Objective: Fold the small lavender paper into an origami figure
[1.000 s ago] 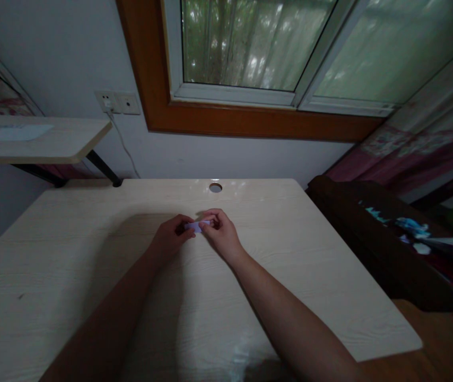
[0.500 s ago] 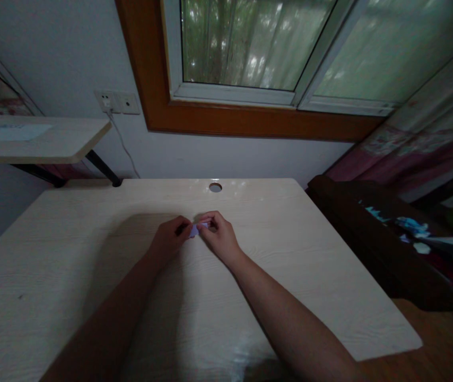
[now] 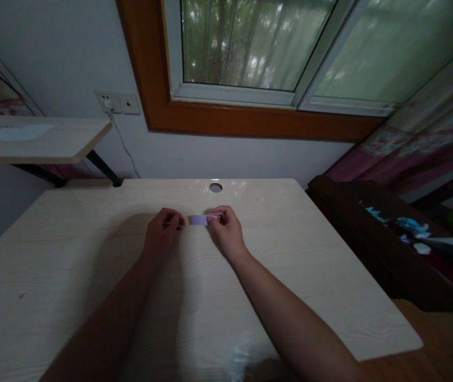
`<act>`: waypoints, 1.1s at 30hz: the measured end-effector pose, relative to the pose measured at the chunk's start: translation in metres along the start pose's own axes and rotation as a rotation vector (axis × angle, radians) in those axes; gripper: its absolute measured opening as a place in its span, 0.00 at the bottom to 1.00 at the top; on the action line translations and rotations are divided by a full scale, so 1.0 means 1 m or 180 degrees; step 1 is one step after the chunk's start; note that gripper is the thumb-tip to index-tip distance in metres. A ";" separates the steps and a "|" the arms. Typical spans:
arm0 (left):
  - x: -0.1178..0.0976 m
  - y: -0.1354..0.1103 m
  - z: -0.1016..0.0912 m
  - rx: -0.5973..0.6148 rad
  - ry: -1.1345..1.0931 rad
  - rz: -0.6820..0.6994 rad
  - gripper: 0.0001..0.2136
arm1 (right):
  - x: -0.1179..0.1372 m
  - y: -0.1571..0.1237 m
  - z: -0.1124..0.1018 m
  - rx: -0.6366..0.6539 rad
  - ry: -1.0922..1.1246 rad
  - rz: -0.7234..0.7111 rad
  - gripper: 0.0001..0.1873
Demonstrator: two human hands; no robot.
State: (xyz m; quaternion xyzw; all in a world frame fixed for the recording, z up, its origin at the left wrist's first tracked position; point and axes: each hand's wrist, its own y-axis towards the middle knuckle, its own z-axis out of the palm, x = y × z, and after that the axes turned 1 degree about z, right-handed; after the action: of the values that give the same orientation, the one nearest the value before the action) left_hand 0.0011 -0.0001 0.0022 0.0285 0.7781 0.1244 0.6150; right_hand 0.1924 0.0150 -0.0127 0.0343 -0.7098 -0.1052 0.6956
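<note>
A small pale purple folded paper strip (image 3: 199, 219) is held just above the light wooden desk (image 3: 91, 254), near its far middle. My right hand (image 3: 225, 231) pinches the strip's right end between thumb and fingers. A short gap to the left, my left hand (image 3: 162, 233) has its fingers curled in. It does not touch the strip, and I cannot make out anything in it.
A round cable hole (image 3: 215, 187) sits at the desk's back edge. A raised side shelf (image 3: 39, 140) is at the left, with a wall socket (image 3: 117, 102) and cord above. A dark wooden bed frame (image 3: 373, 239) with clutter stands at the right, below a window (image 3: 258, 48).
My left hand has let go of the strip and drawn a little to the left. My right hand has shifted slightly right and up, and the strip now shows flat between the hands.
</note>
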 end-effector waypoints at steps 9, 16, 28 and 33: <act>-0.001 -0.003 0.005 0.0736 0.1033 0.0862 0.08 | 0.007 -0.007 0.001 0.0571 -0.0496 -0.0390 0.08; 0.001 -0.003 0.006 0.0588 0.1487 0.1436 0.05 | 0.011 -0.007 0.000 0.0930 -0.1095 -0.1039 0.05; -0.002 -0.005 0.003 0.0307 0.1423 0.1516 0.04 | 0.015 -0.007 -0.001 0.0357 -0.1380 -0.1065 0.04; -0.001 -0.003 -0.001 0.0171 0.1282 0.1277 0.03 | 0.008 0.002 -0.007 -0.0293 -0.1166 -0.0622 0.04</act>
State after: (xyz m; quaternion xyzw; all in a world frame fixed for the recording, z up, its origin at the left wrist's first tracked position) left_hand 0.0004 -0.0034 0.0032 0.1730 0.8664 0.2261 0.4102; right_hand 0.1990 0.0143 -0.0041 0.0514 -0.8122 -0.2090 0.5423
